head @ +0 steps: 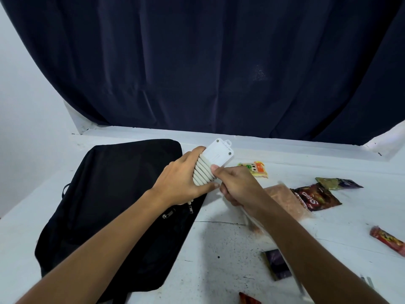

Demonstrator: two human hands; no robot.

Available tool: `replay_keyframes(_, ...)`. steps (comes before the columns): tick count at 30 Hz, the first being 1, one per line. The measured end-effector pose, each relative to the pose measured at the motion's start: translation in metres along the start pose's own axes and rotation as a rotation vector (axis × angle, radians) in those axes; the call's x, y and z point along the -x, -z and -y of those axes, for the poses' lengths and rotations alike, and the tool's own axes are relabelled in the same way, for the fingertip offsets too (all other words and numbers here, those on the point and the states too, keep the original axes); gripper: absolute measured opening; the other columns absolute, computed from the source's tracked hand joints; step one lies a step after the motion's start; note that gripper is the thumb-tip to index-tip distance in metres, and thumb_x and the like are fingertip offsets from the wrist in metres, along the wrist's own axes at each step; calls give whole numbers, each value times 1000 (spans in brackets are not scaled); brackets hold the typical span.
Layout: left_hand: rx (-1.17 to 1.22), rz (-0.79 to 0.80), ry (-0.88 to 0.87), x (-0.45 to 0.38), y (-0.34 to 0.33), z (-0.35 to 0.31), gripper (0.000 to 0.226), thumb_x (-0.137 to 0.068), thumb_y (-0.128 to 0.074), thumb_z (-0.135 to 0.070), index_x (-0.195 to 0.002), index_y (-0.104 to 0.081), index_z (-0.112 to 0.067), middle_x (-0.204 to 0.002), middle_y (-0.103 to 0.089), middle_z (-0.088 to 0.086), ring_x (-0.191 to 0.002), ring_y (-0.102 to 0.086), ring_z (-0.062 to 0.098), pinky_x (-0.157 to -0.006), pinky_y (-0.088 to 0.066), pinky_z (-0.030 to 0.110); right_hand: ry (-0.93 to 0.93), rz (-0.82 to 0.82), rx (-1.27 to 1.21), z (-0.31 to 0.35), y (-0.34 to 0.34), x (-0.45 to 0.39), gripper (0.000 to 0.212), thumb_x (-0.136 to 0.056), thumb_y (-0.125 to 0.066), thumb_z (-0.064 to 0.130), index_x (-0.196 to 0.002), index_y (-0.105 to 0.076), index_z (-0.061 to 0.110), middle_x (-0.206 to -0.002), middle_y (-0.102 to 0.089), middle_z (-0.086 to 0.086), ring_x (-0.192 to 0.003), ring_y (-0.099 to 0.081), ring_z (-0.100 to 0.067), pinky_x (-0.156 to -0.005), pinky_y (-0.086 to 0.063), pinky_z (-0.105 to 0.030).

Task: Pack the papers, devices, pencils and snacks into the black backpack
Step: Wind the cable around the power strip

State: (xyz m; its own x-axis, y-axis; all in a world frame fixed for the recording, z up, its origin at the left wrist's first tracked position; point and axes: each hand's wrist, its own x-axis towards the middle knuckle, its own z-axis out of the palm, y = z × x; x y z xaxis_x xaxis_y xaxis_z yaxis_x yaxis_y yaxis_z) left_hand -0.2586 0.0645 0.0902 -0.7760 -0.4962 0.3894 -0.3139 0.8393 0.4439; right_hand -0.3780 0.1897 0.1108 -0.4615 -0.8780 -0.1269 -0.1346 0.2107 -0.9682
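A flat white device (218,154) with a pale cable (202,174) wound around its lower half is held above the table, just right of the black backpack (114,207). My left hand (183,179) grips the wrapped part from the left. My right hand (235,186) pinches the cable at the device's right edge. The backpack lies flat on the white table (219,238), its zip pulls (168,213) near my left wrist. Snack packets lie to the right: a yellow-orange one (256,168), a dark red one (315,196), a pink one (285,198).
More wrappers are scattered on the right: a dark green-purple packet (337,183), a red bar (388,240), a dark purple packet (277,266) and a red one (247,299) at the bottom edge. A dark curtain (208,62) hangs behind the table's far edge.
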Motion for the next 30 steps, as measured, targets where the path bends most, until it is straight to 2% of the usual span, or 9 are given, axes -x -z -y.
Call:
replay_keyframes(4, -51, 65, 26, -3, 3, 0, 69, -70, -69, -61, -126, -40, -33, -107, -59, -10, -89, -59, 17, -76, -52, 42, -28, 127, 301, 1, 5, 2, 17, -90, -55, 21, -97, -60, 7, -65, -58, -11, -52, -52, -16, -45, -39, -26)
replay_keyframes(8, -223, 153, 74, -9, 11, 5, 74, -68, -71, -60, -128, -39, -34, -111, -59, -9, -94, -60, 21, -80, -50, 38, -95, 229, 574, -3, 14, 7, 25, -90, -49, 5, -114, -46, 11, -86, -64, -13, -62, -64, -17, -52, -51, -29)
replay_keyframes(12, -380, 267, 86, -9, 13, 10, 86, -68, -73, -59, -139, -35, -29, -122, -59, -6, -102, -60, 23, -85, -49, 37, 149, 109, 1044, -3, 13, 13, 19, -86, -50, 6, -101, -58, 12, -93, -56, -5, -83, -57, -23, -71, -48, -37)
replay_keyframes(16, -405, 454, 11, -12, 22, 0, 94, -64, -76, -60, -144, -34, -33, -124, -58, -7, -112, -55, 20, -92, -48, 37, 442, 26, 1188, 20, 22, 13, 24, -93, -47, 12, -102, -67, 24, -93, -62, 12, -90, -53, -13, -90, -35, -36)
replay_keyframes(18, -272, 577, 37, -11, 28, -2, 100, -60, -78, -62, -145, -31, -40, -122, -55, -12, -112, -52, 13, -91, -50, 36, 466, 113, 1001, 31, 38, 4, 21, -93, -55, 18, -103, -72, 25, -95, -64, 16, -90, -57, -6, -89, -40, -29)
replay_keyframes(20, -94, 618, 16, -8, 31, -4, 100, -56, -80, -62, -142, -33, -46, -120, -55, -17, -109, -53, 7, -89, -54, 37, 451, 182, 644, 30, 51, -5, 11, -85, -68, 13, -93, -75, 16, -84, -67, 12, -77, -60, -2, -73, -47, -19)
replay_keyframes(24, 336, 586, -35, 3, 30, -15, 94, -66, -86, -37, -143, -33, -44, -120, -58, -15, -110, -56, 2, -95, -49, 24, 379, 216, 92, 25, 60, -16, 10, -73, -74, -1, -81, -68, -3, -68, -68, 0, -62, -60, -6, -59, -46, -16)
replay_keyframes(27, 683, 539, -10, 7, 30, -26, 94, -70, -83, -20, -140, -26, -47, -94, -67, -2, -89, -64, 16, -82, -52, 25, 217, 300, -260, 22, 60, -23, 10, -73, -68, 3, -82, -63, 3, -61, -63, 1, -53, -57, -7, -50, -46, -17)
replay_keyframes(30, 940, 444, -16, 7, 29, -29, 89, -72, -76, -22, -145, -27, -39, -99, -61, 24, -88, -59, 33, -84, -52, 38, 47, 303, -541, 14, 49, -29, 7, -74, -58, 2, -76, -62, 7, -59, -52, -2, -44, -45, -5, -36, -34, -13)
